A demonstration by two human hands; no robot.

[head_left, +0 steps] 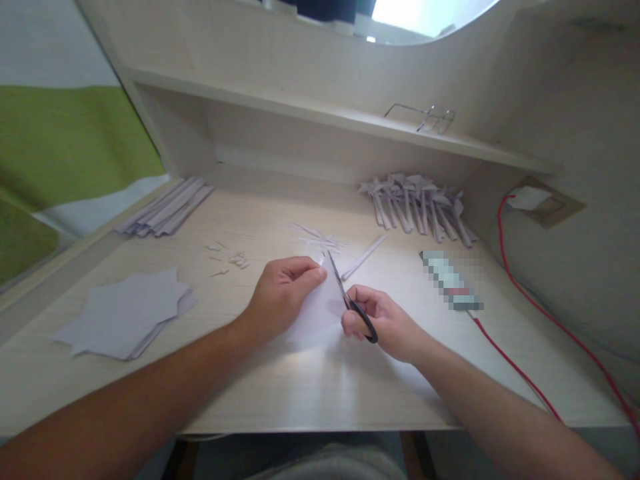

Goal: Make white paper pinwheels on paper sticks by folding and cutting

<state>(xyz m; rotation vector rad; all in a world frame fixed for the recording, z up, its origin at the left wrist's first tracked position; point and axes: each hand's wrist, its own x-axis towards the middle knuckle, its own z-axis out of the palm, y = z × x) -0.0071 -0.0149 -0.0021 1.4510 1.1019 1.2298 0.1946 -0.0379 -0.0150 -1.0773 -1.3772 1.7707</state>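
My left hand [287, 293] pinches the upper left edge of a white sheet of paper [320, 317] above the desk. In my right hand [377, 320] is a pair of scissors [360, 315] with black handles, fingers through the loops. Its blades point away from me and lie along the paper's upper right edge, close to my left fingertips. Whether the blades are closed fully on the paper I cannot tell. Just beyond the hands lie thin white paper strips [325, 239] and one rolled paper stick [364, 258].
A stack of paper sheets [135, 310] lies at left, with folded paper strips [167, 208] behind it. Small bits [239, 259] are scattered nearby. Paper pinwheels [413, 200] line the back right. A phone [450, 280] with a red cable [515, 373] lies at right. A shelf [300, 103] overhangs the back.
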